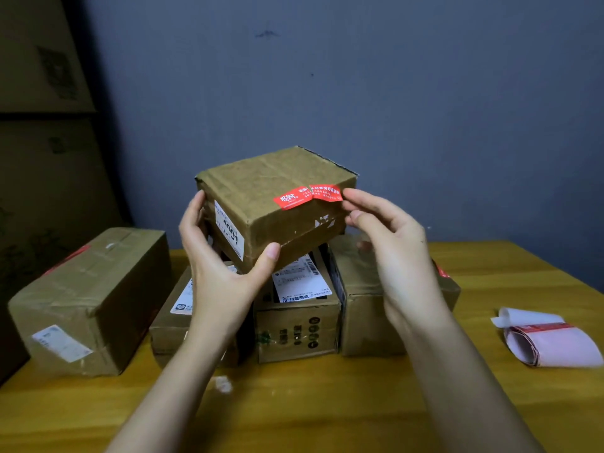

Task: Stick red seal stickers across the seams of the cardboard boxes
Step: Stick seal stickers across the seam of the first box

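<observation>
Yellowish wooden table [327,416] fills the near ground, with a small whitish scrap [223,384] lying on it between the two forearms. Off to the right, well apart from the boxes, rests a loosely rolled strip of red seal stickers [549,341] on white backing, its free end curling upward.

Above the table the left hand [222,273] grips the small cardboard box [274,204] held in the air — fingers curled round its left face, thumb pressed against the lower front corner. A white label [229,231] with dark digits shows on that left face, partly hidden by the fingers. The right hand [392,237] sits at the box's right edge, fingertips touching the end of the red seal sticker [307,197] that lies across the upper face near its front edge; the fingers are loosely bent, pressing rather than clasping. The sticker looks creased at its middle.

Under and behind the raised box stands a cluster of other boxes, much of it blocked by the hands: a middle box [297,325] with a white shipping label and dark printed icons, a right box [369,308] beside it, and another box [173,318] behind the left wrist. Further left lies a long taped box [88,299] with a red sticker on top.

Behind everything — a plain blue-grey wall [392,93], and dim stacked cartons [42,93] at far left
</observation>
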### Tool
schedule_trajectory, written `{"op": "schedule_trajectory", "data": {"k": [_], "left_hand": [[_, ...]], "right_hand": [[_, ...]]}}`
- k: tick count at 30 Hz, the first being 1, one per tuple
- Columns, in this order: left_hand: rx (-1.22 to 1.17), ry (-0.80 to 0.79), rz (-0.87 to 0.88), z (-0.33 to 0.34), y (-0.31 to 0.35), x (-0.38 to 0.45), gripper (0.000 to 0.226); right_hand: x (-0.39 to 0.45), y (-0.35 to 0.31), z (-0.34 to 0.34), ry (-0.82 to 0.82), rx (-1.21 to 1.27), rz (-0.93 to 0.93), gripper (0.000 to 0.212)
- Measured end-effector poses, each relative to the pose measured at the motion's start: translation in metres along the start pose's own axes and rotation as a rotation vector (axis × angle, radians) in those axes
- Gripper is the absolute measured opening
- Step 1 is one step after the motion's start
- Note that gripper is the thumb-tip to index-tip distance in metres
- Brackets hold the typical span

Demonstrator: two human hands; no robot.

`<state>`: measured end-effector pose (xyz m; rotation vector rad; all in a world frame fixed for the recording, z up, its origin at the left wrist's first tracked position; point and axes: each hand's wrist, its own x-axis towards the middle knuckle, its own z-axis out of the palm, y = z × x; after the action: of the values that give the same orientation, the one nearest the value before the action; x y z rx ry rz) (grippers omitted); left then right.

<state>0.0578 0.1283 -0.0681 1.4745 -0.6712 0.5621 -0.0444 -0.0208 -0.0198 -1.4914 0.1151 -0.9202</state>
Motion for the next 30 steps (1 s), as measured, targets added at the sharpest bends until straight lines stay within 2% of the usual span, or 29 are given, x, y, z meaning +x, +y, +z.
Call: {"op": "schedule_trajectory", "data": {"k": [8, 15, 21, 30], "left_hand": [[0.005, -0.049, 0.025, 0.001, 0.0, -0.001, 0.1], [-0.029, -0.099, 0.029, 0.002, 0.0, -0.001, 0.099], [-0.058, -0.094, 0.035, 0.002, -0.001, 0.0, 0.098], [-0.018, -0.092, 0.065, 0.002, -0.003, 0.0, 0.1]], "right_hand": [[0.004, 0.001, -0.005, 0.016, 0.009, 0.04, 0.019], [0.007, 0.007, -0.007, 0.083, -0.073, -0.1, 0.005], [0.007, 0.012, -0.003, 0.135, -0.158, -0.227, 0.008], [0.008, 0.009, -0.004, 0.092, -0.275, -0.222, 0.004]]}}
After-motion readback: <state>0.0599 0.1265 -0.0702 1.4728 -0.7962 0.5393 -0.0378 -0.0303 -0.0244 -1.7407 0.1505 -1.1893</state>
